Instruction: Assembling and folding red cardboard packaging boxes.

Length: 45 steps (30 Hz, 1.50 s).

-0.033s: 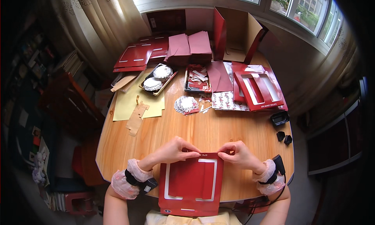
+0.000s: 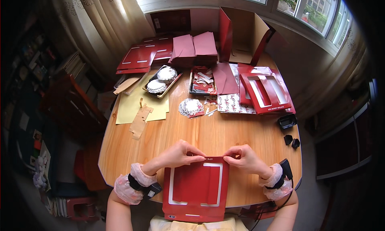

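Presently both hands pinch the far edge of a red card sleeve lying flat at the near table edge; left hand and right hand apart, fingertips clamped, likely steadying a fold; more sleeves stacked beyond.

A rounded wooden table carries everything. Taking the clear tray of red packets as landmark: left of it sits a gold tray of silver foil cups, with a yellow sheet and tan card strips nearer. Behind it lie maroon envelope stacks. Right of it, red window box blanks. At the near edge, a red window box blank.
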Available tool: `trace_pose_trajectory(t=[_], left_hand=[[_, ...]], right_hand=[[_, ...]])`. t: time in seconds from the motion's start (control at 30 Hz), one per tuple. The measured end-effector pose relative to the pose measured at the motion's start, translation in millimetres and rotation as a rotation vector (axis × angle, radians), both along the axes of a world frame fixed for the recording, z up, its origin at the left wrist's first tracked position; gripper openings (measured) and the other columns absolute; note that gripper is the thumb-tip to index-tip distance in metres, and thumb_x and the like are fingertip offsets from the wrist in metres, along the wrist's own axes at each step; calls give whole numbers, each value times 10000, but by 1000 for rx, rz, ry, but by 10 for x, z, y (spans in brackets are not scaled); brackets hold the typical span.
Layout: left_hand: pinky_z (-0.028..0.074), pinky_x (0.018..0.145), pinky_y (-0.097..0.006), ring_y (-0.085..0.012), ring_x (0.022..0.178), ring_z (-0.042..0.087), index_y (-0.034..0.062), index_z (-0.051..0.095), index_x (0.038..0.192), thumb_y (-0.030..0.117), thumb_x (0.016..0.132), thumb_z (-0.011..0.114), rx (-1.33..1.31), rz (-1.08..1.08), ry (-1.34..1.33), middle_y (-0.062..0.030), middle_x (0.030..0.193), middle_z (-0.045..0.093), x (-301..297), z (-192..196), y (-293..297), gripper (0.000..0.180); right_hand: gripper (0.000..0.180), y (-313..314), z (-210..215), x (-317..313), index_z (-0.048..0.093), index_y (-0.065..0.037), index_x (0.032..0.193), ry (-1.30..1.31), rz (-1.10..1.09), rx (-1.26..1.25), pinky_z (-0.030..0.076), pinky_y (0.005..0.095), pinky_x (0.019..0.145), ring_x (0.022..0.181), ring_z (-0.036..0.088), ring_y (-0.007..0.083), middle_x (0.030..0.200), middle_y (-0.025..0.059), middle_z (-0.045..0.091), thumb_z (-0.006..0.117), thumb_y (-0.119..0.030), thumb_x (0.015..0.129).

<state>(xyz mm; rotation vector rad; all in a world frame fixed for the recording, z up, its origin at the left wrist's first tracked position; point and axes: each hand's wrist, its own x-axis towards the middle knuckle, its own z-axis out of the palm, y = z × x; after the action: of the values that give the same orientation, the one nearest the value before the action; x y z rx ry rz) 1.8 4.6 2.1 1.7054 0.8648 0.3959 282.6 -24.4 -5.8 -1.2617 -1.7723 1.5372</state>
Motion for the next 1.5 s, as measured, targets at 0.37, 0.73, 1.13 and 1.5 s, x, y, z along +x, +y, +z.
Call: trace_pose_trajectory(t=[0.37,0.73,1.13,1.5], left_hand=[[468,535,-218,-55,554,565,34,744,1075,149,918,693,78,17,-58,-45,780,726,-61,62,25,201],[477,532,-191,-10,646,556,80,741,1119,100,917,688,-25,-24,-147,-10,823,731,-57,12,41,210],[503,605,-185,-15,727,593,40,750,1067,124,910,709,-179,30,-84,-12,865,730,-74,45,54,183],[518,760,-222,-72,827,648,2,743,1058,126,882,730,-75,126,-79,-77,924,749,-374,-7,269,215]], right_hand=[[150,-67,32,-86,645,17,1043,320,-90,-15,521,203,711,811,606,44,902,6,649,676,-19,902],[111,-162,93,-103,677,23,976,311,-143,31,515,187,646,728,612,35,814,1,668,706,-26,881],[56,-73,-60,-35,703,5,907,382,-164,-69,462,174,495,592,593,40,766,1,664,689,-49,902],[33,107,-67,99,677,15,910,416,-259,-20,479,184,478,569,601,57,755,37,678,671,-17,904]])
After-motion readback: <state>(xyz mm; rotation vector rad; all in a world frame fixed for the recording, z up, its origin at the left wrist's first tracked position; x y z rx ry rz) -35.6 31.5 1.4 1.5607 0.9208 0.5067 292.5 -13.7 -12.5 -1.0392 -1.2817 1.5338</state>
